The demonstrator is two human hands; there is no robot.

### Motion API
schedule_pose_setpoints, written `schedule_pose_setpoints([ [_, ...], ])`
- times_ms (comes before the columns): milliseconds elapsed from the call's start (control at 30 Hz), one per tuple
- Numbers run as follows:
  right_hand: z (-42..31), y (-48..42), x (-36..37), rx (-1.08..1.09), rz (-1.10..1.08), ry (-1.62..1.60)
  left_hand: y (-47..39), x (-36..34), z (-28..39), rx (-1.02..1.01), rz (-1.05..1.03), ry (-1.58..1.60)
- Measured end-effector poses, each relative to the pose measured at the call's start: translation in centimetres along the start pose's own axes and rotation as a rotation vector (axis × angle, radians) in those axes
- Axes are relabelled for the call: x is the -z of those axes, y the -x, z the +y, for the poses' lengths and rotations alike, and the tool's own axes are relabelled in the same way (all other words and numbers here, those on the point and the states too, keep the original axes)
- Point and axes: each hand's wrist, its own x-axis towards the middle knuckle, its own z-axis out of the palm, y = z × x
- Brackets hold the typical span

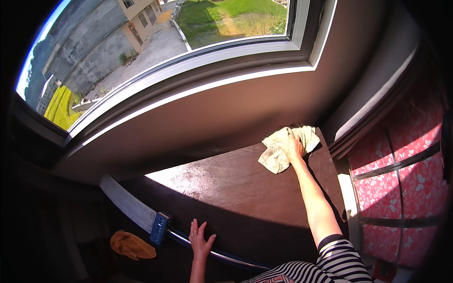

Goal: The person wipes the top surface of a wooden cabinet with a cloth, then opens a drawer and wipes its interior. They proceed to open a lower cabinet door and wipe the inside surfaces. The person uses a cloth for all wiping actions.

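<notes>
My right hand [294,148] presses on a pale cream cloth [275,160] at the far right corner of a dark brown tabletop [240,187], by the wall. Its fingers are partly sunk in the folds. Low in the picture, my left hand [201,238] has its fingers spread and holds nothing; it is over or against a shiny metal pole [240,260], and contact is unclear. The pole runs to a blue plastic mop head clamp [159,228] with a long grey pad [127,203]. An orange-brown cloth [132,244] lies left of the clamp.
A window with a white frame [247,49] is set in the wall beyond the table. At the right hangs a grey curtain [375,92], beside a pink panel with a butterfly pattern [382,194] and dark bars. Sunlight falls across the table's far part.
</notes>
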Motion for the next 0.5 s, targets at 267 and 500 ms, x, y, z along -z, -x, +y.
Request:
schedule_pose_setpoints([
  [267,-3.2,16.2,-0.5,0.388,-0.302,-0.057,0.2,0.4,0.0,-0.002,0.031,-0.028],
  [500,-10.2,25.1,-3.9,0.789,-0.504,-0.087,0.2,-0.3,-1.1,-0.031,0.03,-0.019],
])
